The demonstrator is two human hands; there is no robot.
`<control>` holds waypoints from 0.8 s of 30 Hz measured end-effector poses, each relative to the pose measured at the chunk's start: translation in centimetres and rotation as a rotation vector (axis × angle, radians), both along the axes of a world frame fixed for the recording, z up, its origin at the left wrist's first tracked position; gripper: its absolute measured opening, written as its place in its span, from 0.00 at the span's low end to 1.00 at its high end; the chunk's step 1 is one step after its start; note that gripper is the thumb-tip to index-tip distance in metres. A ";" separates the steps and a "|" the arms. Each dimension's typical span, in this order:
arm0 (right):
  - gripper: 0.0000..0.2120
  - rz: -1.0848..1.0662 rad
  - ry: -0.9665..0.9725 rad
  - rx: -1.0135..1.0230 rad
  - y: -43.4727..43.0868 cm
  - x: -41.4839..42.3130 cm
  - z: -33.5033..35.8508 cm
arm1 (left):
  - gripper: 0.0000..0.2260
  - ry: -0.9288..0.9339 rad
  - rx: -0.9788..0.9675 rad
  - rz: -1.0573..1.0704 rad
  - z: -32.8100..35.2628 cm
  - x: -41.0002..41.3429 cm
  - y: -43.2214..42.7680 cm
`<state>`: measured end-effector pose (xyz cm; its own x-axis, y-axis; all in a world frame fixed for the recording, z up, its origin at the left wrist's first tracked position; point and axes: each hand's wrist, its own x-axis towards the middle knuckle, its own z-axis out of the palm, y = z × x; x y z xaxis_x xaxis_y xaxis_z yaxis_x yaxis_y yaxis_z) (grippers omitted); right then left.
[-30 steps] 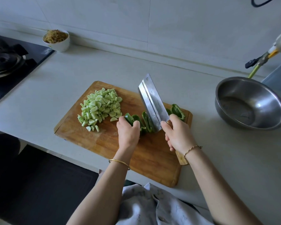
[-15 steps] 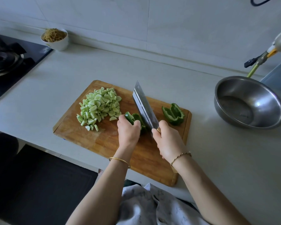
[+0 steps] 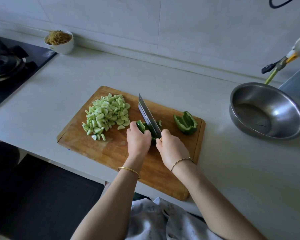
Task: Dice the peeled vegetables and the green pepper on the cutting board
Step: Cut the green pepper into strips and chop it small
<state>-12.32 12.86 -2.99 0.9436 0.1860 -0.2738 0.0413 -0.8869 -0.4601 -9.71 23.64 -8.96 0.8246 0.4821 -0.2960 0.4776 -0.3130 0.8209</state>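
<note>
1. The cutting board (image 3: 111,149) lies on the counter. Every place here is told from it.
2. The left hand (image 3: 138,141) is near the middle of the board. Its fingers curl over a green pepper piece (image 3: 142,126) and hold it down.
3. The right hand (image 3: 173,149) is over the board, just to the right of the left hand. Its fingers are wrapped tight round the handle of the knife (image 3: 148,116).
4. The knife stands on its edge between the two hands. It is down in the pepper piece, right beside the left hand's fingers. Its tip points to the far side of the board.
5. A few small pepper bits (image 3: 159,122) lie just on the right of the blade.
6. The pepper half (image 3: 185,122) lies near the board's far right corner, apart from both hands.
7. The pile of diced vegetables (image 3: 107,115) sits on the far left part of the board, near the left hand but not touching it.
8. A steel bowl (image 3: 267,110) sits on the counter, off to the right of the board.
9. A white bowl (image 3: 60,42) of food sits far behind the board, to the left.
</note>
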 end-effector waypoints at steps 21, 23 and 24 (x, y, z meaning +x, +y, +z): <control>0.09 -0.166 0.193 0.352 -2.8 1.0 -1.9 | 0.13 -0.086 -0.094 0.024 0.0 -1.1 0.6; 0.10 -0.194 0.199 0.405 -3.0 1.2 -1.6 | 0.14 -0.089 -0.098 0.007 0.0 -1.3 0.7; 0.08 -0.202 0.188 0.420 -3.0 1.2 -1.4 | 0.15 -0.079 -0.098 0.002 0.0 -1.3 0.7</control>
<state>-11.15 9.86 -4.37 0.9136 0.1350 -0.3834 -0.2303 -0.6053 -0.7619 -10.97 24.34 -8.96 0.8463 0.4557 -0.2760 0.4108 -0.2282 0.8827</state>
